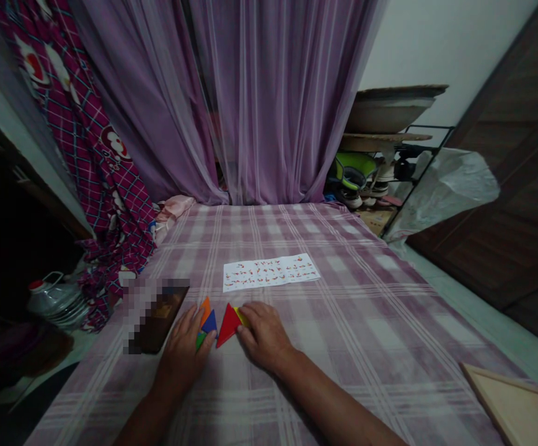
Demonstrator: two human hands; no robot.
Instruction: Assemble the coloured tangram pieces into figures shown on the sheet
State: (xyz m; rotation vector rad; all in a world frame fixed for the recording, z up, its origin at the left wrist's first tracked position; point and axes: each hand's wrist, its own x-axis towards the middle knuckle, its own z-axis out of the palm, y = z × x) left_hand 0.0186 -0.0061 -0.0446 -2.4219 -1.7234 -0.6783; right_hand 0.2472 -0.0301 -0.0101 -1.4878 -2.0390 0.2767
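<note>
The left hand (183,353) lies palm down on the plaid tablecloth (343,297), its fingers loosely spread and unclenched, the fingertips touching a small cluster of flat pieces: an orange piece (205,308) at the top, a blue triangle (210,323) just below it and a green piece (200,340) half hidden under the fingers. The right hand (264,334) also rests palm down, fingers bent and pressed onto a yellow piece (242,316), with the thumb against the edge of a red triangle (228,324); it grips neither, only holds them flat to the cloth. The red triangle sits between the two hands, just beside the blue one. Beyond the pieces lies a white sheet printed with small red figures (270,271). Left of the left hand is a dark flat object (162,319), partly blurred out. A wooden tray (517,409) lies at the near right corner. Purple curtains (232,99) hang behind the table.
</note>
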